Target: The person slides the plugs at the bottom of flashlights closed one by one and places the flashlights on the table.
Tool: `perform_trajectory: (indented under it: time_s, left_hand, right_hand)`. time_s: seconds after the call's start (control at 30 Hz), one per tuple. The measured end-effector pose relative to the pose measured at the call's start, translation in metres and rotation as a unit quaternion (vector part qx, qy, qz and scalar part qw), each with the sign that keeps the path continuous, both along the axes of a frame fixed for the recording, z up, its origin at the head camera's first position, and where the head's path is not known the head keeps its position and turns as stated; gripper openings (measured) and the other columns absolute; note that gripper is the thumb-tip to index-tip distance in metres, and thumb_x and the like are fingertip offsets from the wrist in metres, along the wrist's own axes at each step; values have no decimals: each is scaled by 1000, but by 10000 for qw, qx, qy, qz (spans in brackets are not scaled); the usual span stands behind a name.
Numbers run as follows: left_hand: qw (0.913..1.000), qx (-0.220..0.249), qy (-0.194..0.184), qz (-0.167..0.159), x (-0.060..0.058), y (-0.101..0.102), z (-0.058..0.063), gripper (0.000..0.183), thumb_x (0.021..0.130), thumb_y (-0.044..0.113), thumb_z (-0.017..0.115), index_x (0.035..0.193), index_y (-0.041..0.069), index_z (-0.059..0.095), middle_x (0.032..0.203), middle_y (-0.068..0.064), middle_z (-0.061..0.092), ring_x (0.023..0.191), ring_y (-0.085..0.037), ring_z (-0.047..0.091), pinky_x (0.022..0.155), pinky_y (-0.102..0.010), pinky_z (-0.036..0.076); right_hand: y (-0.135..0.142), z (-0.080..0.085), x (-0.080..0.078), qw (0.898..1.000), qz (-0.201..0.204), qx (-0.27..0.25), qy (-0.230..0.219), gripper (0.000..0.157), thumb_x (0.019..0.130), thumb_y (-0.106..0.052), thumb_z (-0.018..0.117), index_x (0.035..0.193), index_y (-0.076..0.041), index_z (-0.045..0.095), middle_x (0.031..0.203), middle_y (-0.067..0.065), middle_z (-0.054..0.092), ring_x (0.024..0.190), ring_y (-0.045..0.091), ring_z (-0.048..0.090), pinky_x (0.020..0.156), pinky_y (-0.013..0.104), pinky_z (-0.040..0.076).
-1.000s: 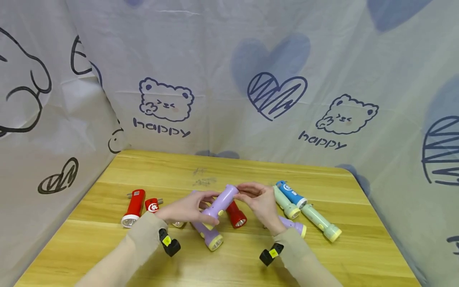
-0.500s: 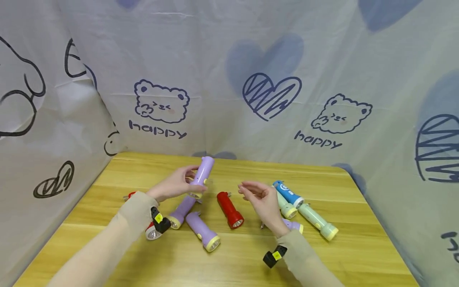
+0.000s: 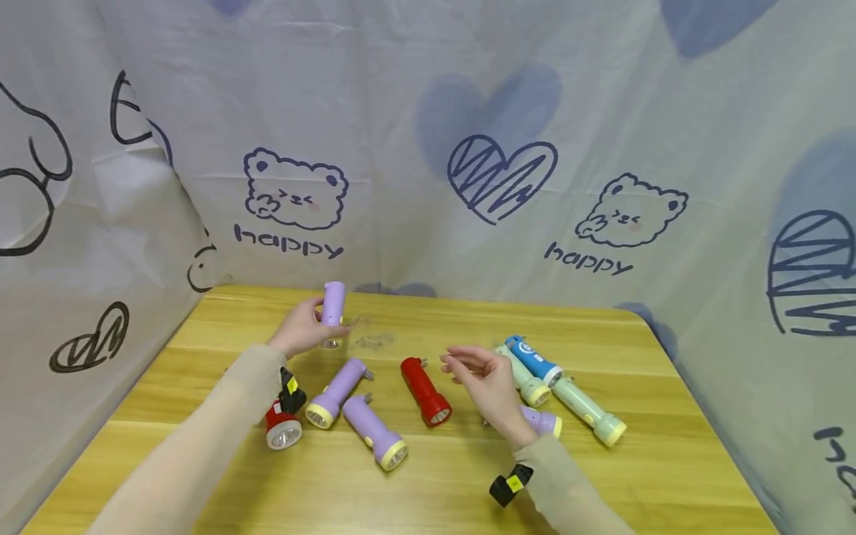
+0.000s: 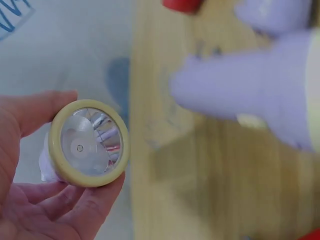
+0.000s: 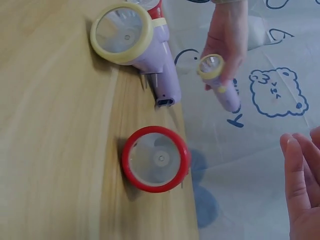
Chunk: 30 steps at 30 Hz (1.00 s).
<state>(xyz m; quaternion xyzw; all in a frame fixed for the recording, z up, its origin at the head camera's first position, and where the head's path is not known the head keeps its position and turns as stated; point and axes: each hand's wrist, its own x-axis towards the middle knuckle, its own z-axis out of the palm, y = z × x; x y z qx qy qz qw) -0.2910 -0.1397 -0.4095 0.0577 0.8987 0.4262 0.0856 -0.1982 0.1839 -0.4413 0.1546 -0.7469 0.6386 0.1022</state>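
My left hand (image 3: 297, 332) grips a purple flashlight (image 3: 333, 303) near the table's back left, its lens end down and tail up. In the left wrist view its cream-rimmed lens (image 4: 92, 143) faces the camera between thumb and fingers. My right hand (image 3: 487, 383) hovers with loosely bent fingers and holds nothing. A red flashlight (image 3: 426, 392) lies just left of it. Two more purple flashlights lie side by side nearer the left arm, one farther back (image 3: 339, 391) and one nearer the front (image 3: 376, 432). Another purple flashlight (image 3: 543, 422) is partly hidden behind the right wrist.
On the right, a blue flashlight (image 3: 535, 360) lies against a pale green flashlight (image 3: 524, 379), with a second green flashlight (image 3: 588, 410) beside them. A red flashlight with a white rim (image 3: 284, 429) is partly covered by the left sleeve. A printed cloth (image 3: 401, 148) hangs behind the wooden table (image 3: 455, 490).
My left hand has carried the purple flashlight away from the right hand, leftward and back, and the flashlight has turned more upright. The right hand has let go of it and stayed nearly in place.
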Motion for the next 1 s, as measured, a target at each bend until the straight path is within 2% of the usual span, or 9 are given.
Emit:
perform_trajectory:
  time_s: [0.17,0.3,0.53,0.77,0.9,1.0]
  left_hand:
    - [9991,-359,-197,126,-9,-6,-20,86,86,28,76,150,-11,34,133,-34,58,116,-43,62,101,-53,54]
    - [9975,-577,-372,165,-14,-6,-31,82,85,28,76,144,-15,39,131,-35,57,116,-45,61,103,-55,52]
    - [9942,-866,-608,190,-18,-2,-37,74,85,27,76,135,-17,44,122,-33,60,106,-40,63,95,-51,56]
    - [9926,-1134,-394,189,-22,-2,-45,58,84,26,76,120,-13,54,103,-25,65,87,-29,62,76,-39,57]
    - [9902,-1342,-300,242,-23,-1,-46,61,85,28,75,121,-16,52,106,-28,63,87,-30,60,75,-39,55]
    - [9891,-1427,-255,247,-23,0,-46,66,87,29,74,126,-17,49,113,-31,62,90,-31,60,79,-41,56]
  right_hand:
    - [3,-3,1,9999,-4,20,-147,21,95,-3,66,114,5,71,108,27,74,84,2,74,73,21,62]
    - [3,-5,0,9998,58,37,-176,21,95,-1,65,113,7,71,107,29,74,83,2,74,73,21,62]
    - [3,-9,0,9990,112,249,-361,19,95,3,63,112,6,71,106,27,75,84,8,75,73,21,62]
    - [2,-9,1,9983,246,402,-344,19,95,2,64,111,6,71,104,27,75,85,22,77,73,22,62]
    - [3,-10,1,9981,306,440,-312,19,95,2,63,111,8,71,104,29,74,85,29,77,73,22,62]
    - [5,-11,1,9979,336,471,-300,19,95,2,62,112,9,70,104,30,74,86,34,76,73,26,63]
